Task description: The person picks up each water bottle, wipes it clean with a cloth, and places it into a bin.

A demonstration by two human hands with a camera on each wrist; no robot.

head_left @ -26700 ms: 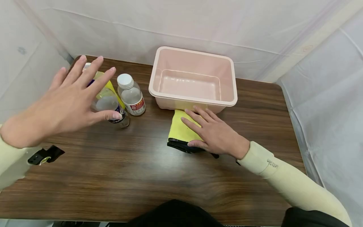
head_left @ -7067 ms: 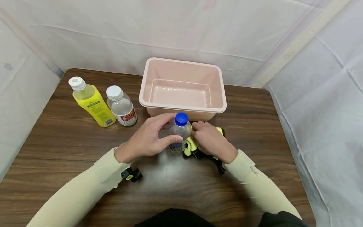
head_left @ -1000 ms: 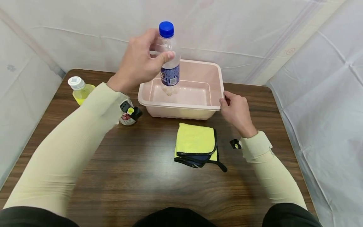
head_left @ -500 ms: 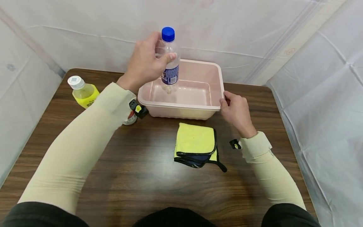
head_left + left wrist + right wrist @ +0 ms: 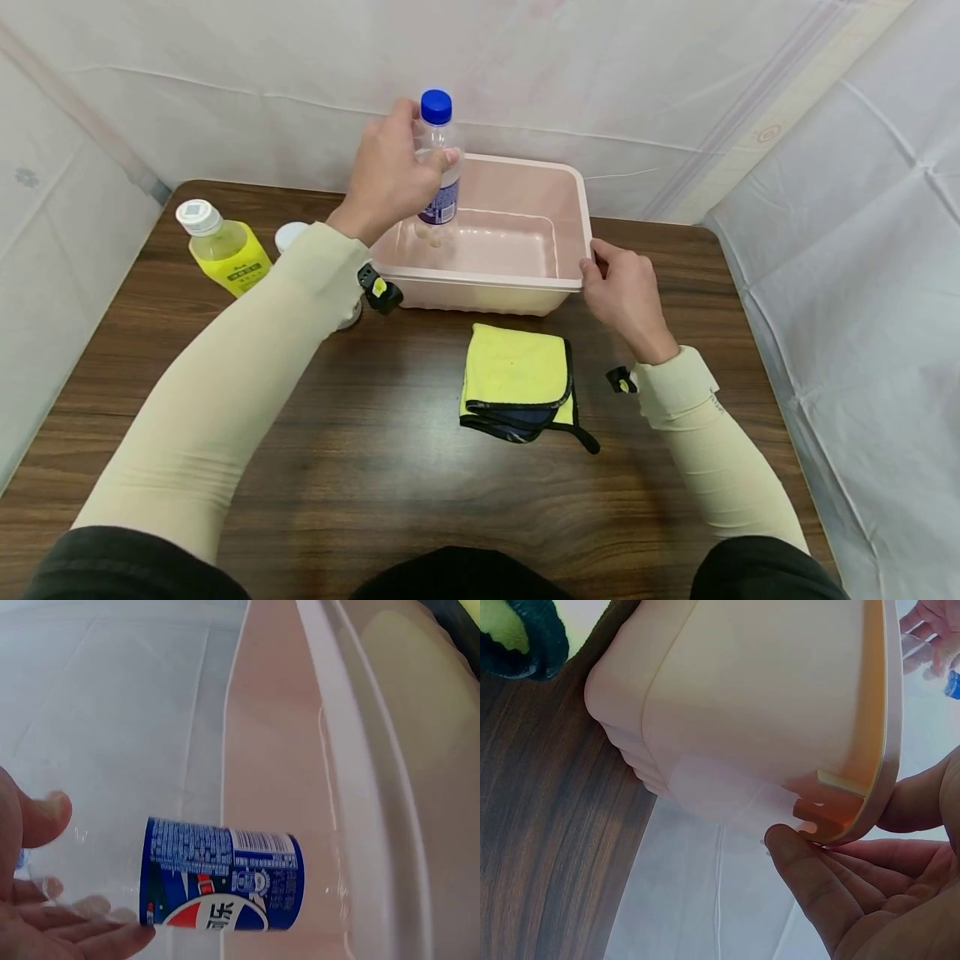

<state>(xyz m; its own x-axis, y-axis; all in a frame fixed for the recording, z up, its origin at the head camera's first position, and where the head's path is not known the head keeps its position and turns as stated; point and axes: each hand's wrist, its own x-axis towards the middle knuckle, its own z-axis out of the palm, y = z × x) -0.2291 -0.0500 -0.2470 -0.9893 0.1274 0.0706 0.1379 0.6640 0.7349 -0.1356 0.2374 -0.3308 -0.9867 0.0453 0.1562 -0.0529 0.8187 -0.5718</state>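
My left hand grips a clear plastic bottle with a blue cap and a blue label. The bottle is nearly upright over the left part of a pink plastic basin; whether its base touches the basin floor I cannot tell. In the left wrist view, the bottle's label shows a red, white and blue logo, and the thumb and fingers lie around the bottle's upper part. At the basin's right front corner, my right hand pinches the rim between thumb and fingers.
A folded yellow cloth with black edging and a loop lies in front of the basin. To the left stands a yellow-labelled bottle. A white-capped bottle is mostly hidden by my left forearm. White sheeting surrounds the wooden table.
Seconds ago the bottle was by the cloth, which my right hand held; the cloth now lies folded. Over the last second the bottle moved down and slightly left; the right hand stayed at the rim.
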